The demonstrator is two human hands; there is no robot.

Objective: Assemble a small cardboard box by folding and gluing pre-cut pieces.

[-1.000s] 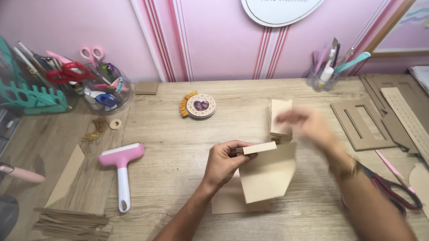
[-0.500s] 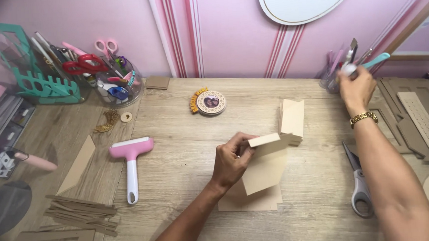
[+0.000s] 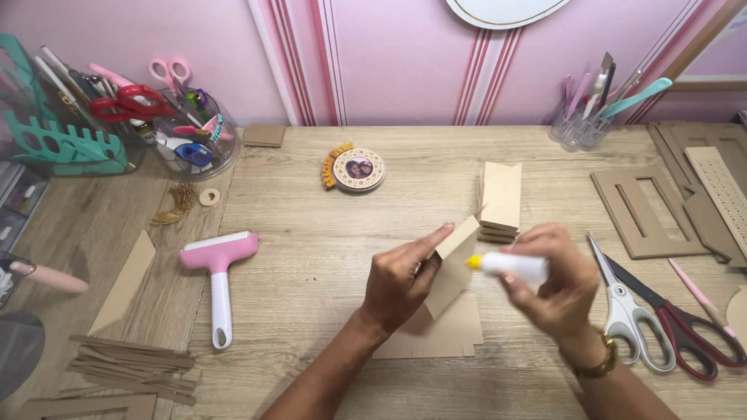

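My left hand (image 3: 400, 278) pinches a folded brown cardboard piece (image 3: 451, 265) and holds it tilted above a flat cardboard sheet (image 3: 442, 337) on the wooden table (image 3: 307, 239). My right hand (image 3: 556, 284) grips a small white glue bottle (image 3: 513, 267) with a yellow tip, and the tip points at the edge of the held piece. Just behind them stands a stack of folded cardboard pieces (image 3: 501, 199).
White-handled scissors (image 3: 624, 312) and red-handled scissors (image 3: 685, 326) lie right of my right hand. A pink roller (image 3: 217, 273) lies to the left, with cardboard strips (image 3: 130, 363) near it. A round photo frame (image 3: 358, 169), tool cups (image 3: 189, 130) and cardboard frames (image 3: 642, 209) sit further back.
My right hand came back from the clear tool cup at the far right with the glue bottle and now holds it at the cardboard piece. The left hand kept its hold.
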